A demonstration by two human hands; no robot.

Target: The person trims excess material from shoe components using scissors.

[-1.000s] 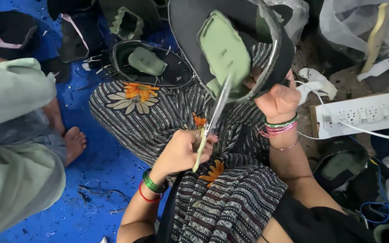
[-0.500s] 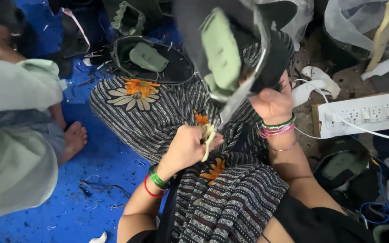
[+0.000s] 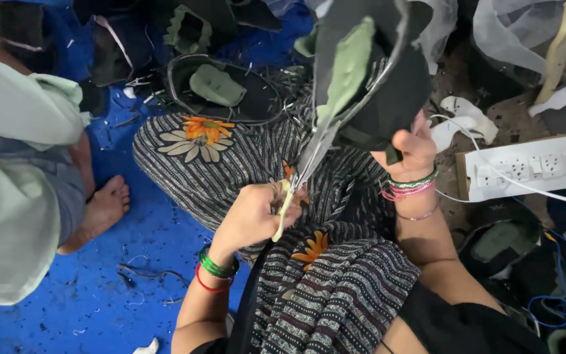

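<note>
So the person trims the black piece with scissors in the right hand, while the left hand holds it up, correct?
Not quite: the head view shows the scissors in the left hand, and the right hand holds the black piece up.

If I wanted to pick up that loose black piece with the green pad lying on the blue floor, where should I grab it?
Probably at the thin black outer rim of the black piece with the green pad, coming from the blue floor side on its left. It lies flat, the rim there looks bare, and the striped patterned fabric crowds its lower right.
</note>
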